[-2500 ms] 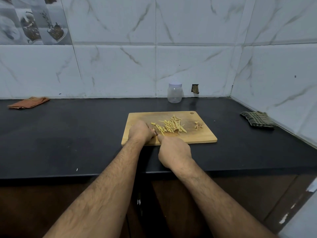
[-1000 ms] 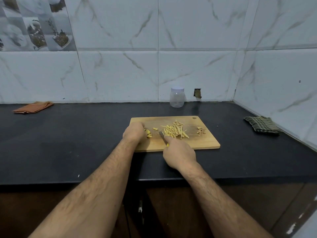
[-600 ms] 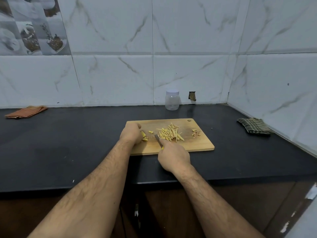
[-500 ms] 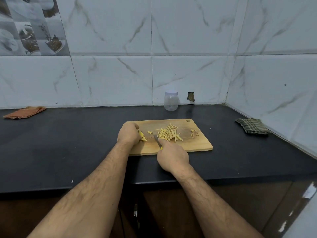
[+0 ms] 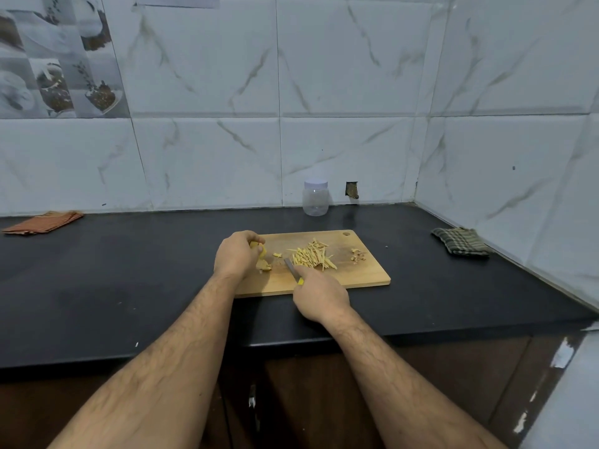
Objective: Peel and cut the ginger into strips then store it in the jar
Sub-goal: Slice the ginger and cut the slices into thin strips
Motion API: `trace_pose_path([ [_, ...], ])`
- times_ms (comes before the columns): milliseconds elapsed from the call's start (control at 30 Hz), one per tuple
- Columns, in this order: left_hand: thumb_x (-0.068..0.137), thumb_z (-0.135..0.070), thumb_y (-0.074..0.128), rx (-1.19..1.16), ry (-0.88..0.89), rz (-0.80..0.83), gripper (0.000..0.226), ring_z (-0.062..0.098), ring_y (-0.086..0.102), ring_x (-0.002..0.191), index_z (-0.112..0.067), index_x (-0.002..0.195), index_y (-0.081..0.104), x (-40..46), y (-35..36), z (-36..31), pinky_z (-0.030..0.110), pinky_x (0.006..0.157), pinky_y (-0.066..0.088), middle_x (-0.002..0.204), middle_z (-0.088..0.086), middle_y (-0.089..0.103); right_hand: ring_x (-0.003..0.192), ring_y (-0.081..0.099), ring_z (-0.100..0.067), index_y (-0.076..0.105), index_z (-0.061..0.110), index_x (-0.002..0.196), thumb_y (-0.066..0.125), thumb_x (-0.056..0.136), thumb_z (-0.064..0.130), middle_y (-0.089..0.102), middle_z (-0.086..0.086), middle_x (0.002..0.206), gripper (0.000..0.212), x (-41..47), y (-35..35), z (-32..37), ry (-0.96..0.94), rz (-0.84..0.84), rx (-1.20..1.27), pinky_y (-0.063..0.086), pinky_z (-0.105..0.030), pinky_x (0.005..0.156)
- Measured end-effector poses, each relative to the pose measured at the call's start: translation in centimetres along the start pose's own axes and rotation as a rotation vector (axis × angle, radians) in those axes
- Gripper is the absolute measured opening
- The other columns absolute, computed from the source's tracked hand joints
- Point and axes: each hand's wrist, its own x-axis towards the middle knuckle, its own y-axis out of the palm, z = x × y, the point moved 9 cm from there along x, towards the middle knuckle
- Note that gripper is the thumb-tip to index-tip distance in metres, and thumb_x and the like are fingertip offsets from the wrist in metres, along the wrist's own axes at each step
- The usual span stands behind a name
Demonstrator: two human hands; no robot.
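Your left hand curls round the last yellow chunk of peeled ginger at the left end of the rectangular wooden cutting board, lifting and turning it. Your right hand grips the small yellow-handled knife near the board's front edge, blade tip low and pointing at the heap of thin pale ginger strips in the middle. A few brown peel scraps sit toward the right end. So you're deep in the cutting step, peeling looks finished (only that one chunk seems left to slice). Next, I'd say: lay the chunk flat side down, tuck those fingertips back, and bring the blade across in thin passes. The clear plastic jar with the white lid waits upright at the back edge of the black worktop, lid on, well apart from the board, so storing comes later and needs that lid off first
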Motion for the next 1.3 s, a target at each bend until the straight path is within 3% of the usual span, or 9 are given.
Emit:
trace_pose_path([
  [133, 0.092, -0.018, 0.07, -0.105, 0.046, 0.084, 0.026, 0.014, 0.063, 0.087, -0.022, 0.118, 0.067, -0.7, 0.3, -1.9, 0.026, 0.074, 0.05, 0.099, -0.002, 0.063, 0.118, 0.057, -0.025, 0.038, 0.035, 0.151, 0.041, 0.092, 0.01, 0.059, 0.0, 0.137, 0.064, -0.1, -0.6, -0.5, 0.013, 0.003, 0.073, 0.049, -0.033, 0.09],
  [267, 0.082, -0.011, 0.08, -0.178, -0.02, 0.216, 0.024, 0.014, 0.066, 0.072, -0.01, 0.103, 0.068, -1.8, 2.4, -1.6, 0.027, 0.072, 0.054, 0.082, 0.002, 0.07, 0.121, 0.055, -0.025, 0.036, 0.039, 0.151, 0.04, 0.091, 0.008, 0.057, 0.0, 0.14, 0.067, -0.5, -1.2, -0.9, 0.014, -0.007, 0.069, 0.048, -0.033, 0.091],
  [400, 0.082, -0.015, 0.081, -0.077, 0.009, 0.257, 0.019, 0.012, 0.059, 0.073, -0.015, 0.094, 0.066, -2.3, 3.7, -1.2, 0.018, 0.06, 0.043, 0.073, -0.006, 0.062, 0.123, 0.054, -0.027, 0.044, 0.03, 0.147, 0.043, 0.094, 0.011, 0.057, -0.003, 0.139, 0.056, -0.8, -1.5, -1.0, 0.009, -0.022, 0.003, 0.047, -0.037, 0.095],
  [467, 0.083, -0.017, 0.08, -0.042, 0.031, 0.241, 0.018, 0.014, 0.059, 0.08, -0.016, 0.097, 0.068, -2.4, 3.7, -1.3, 0.019, 0.062, 0.043, 0.078, -0.006, 0.062, 0.121, 0.055, -0.027, 0.045, 0.029, 0.146, 0.044, 0.094, 0.01, 0.059, -0.003, 0.136, 0.055, -0.8, -1.5, -0.9, 0.0, -0.023, -0.019, 0.048, -0.036, 0.092],
  [567, 0.087, -0.02, 0.076, 0.008, 0.035, 0.202, 0.028, 0.013, 0.059, 0.09, -0.013, 0.114, 0.069, -2.3, 3.7, -0.9, 0.022, 0.077, 0.044, 0.095, -0.002, 0.064, 0.115, 0.058, -0.027, 0.044, 0.032, 0.147, 0.044, 0.093, 0.008, 0.062, -0.005, 0.13, 0.059, -1.0, -1.5, -0.5, -0.025, -0.026, -0.045, 0.051, -0.037, 0.089],
  [667, 0.093, -0.025, 0.069, 0.06, 0.052, 0.111, 0.023, 0.01, 0.056, 0.09, -0.015, 0.114, 0.071, -2.2, 2.8, -0.7, 0.021, 0.077, 0.039, 0.107, 0.0, 0.069, 0.116, 0.057, -0.027, 0.038, 0.036, 0.151, 0.042, 0.094, 0.007, 0.06, -0.006, 0.132, 0.064, -1.2, -1.3, -0.1, -0.051, -0.012, -0.068, 0.051, -0.037, 0.089],
  [900, 0.084, -0.025, 0.077, 0.151, 0.18, 0.272, 0.01, 0.01, 0.059, 0.079, -0.026, 0.094, 0.079, -2.7, 4.6, -1.3, 0.021, 0.061, 0.036, 0.09, -0.004, 0.075, 0.12, 0.054, -0.026, 0.038, 0.035, 0.151, 0.044, 0.097, 0.013, 0.058, -0.006, 0.133, 0.058, -1.7, -1.4, 0.7, -0.093, -0.034, -0.166, 0.047, -0.036, 0.09],
  [1100, 0.088, -0.026, 0.073, 0.248, 0.169, 0.32, 0.014, 0.014, 0.065, 0.096, -0.028, 0.1, 0.079, -2.7, 5.0, -1.7, 0.03, 0.086, 0.052, 0.1, -0.007, 0.075, 0.118, 0.056, -0.025, 0.043, 0.034, 0.149, 0.044, 0.096, 0.013, 0.061, -0.003, 0.132, 0.057, -1.6, -1.0, 0.9, -0.086, -0.033, -0.169, 0.048, -0.036, 0.09],
  [1300, 0.089, -0.025, 0.069, 0.287, 0.196, 0.333, 0.016, 0.015, 0.064, 0.1, -0.028, 0.101, 0.079, -2.9, 5.1, -1.9, 0.03, 0.089, 0.051, 0.107, -0.009, 0.074, 0.114, 0.059, -0.025, 0.05, 0.03, 0.141, 0.045, 0.093, 0.01, 0.064, -0.003, 0.126, 0.053, -1.7, -0.2, 1.0, -0.069, -0.023, -0.164, 0.046, -0.034, 0.082],
])
